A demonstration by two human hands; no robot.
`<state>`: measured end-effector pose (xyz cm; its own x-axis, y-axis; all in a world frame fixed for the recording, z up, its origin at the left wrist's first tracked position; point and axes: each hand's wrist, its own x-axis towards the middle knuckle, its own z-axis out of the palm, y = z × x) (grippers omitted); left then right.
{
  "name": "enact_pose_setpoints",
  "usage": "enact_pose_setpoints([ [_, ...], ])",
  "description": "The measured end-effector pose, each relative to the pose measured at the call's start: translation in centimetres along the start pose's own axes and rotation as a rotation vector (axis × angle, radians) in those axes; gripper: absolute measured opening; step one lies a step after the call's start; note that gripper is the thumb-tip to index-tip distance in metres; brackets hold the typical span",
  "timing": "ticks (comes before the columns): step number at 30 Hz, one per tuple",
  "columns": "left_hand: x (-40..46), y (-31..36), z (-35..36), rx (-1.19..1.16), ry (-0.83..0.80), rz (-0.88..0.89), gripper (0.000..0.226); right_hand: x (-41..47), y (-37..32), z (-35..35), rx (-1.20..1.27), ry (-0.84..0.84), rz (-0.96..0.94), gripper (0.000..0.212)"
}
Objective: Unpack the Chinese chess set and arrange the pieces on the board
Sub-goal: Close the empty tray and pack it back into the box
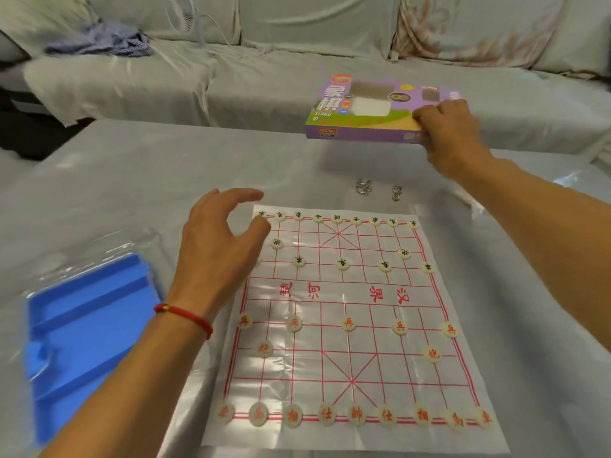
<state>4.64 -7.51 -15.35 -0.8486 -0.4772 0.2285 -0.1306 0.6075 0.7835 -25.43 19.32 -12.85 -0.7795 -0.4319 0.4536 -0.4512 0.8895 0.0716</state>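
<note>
A thin plastic chess board [344, 368] with red grid lines lies on the grey-covered table. Black-lettered pieces [343, 264] line its far rows, and red-lettered pieces [355, 415] line its near rows. My left hand [221, 239] hovers over the board's far left corner with fingers loosely spread, holding nothing. My right hand [446, 127] grips the near right edge of the purple chess set box [360, 114], which is lifted above the table's far side.
A blue plastic tray [86, 332] in a clear wrapper lies at the left. Two small metal ring puzzles [363, 186] sit just beyond the board. A covered sofa [297, 38] with striped cloth [105, 39] runs behind the table.
</note>
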Motion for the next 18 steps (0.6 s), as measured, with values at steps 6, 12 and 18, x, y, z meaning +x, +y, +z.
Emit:
enact_pose_setpoints([
  [6, -1.4, -0.7, -4.5, -0.692, 0.056, -0.321, 0.022, -3.1, -11.6, -6.7, 0.232, 0.049, -0.310, 0.034],
  [12, -3.3, -3.2, -8.8, -1.388, 0.103, -0.470, 0.049, -7.8, -25.1, -8.4, 0.400, -0.021, -0.646, 0.036],
  [18, -1.5, -5.4, -10.5, -1.415, 0.328, -0.587, 0.040, -9.2, -27.6, -6.7, 0.437, 0.110, -0.607, 0.041],
])
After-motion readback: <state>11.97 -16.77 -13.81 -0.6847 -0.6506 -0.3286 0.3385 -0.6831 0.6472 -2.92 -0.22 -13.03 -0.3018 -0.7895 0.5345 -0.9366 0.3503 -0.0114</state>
